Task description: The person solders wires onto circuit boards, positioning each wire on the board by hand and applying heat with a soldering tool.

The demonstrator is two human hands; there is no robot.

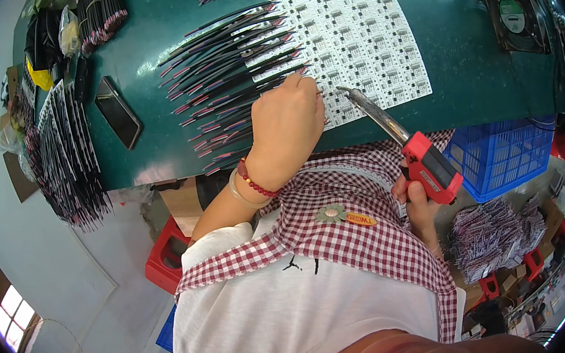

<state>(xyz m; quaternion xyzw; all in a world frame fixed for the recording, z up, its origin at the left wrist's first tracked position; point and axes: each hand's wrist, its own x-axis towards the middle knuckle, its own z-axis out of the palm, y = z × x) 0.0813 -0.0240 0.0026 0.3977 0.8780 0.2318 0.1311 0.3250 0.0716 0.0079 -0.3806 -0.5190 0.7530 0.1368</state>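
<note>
A white sheet of circuit boards [360, 35] lies on the green table, printed with rows of small dark parts. Black wires [227, 61] with reddish bare ends stretch left from it in a comb-like row. My left hand [289, 116] is closed in a pinch at the sheet's near left part, on a black wire that runs beneath it; the fingertips are partly hidden. In my right hand [420, 206] is a red and black soldering gun [435, 169], held by its handle at the table's front edge. Its metal tip points up-left over the sheet, apart from my left fingers.
A phone [118, 111] lies left of the wires. Wired boards [67, 149] hang over the table's left end, and bundled wires [100, 16] lie behind. A black fan [515, 16] stands far right. Below the edge are a blue crate [503, 158] and a red stool [166, 256].
</note>
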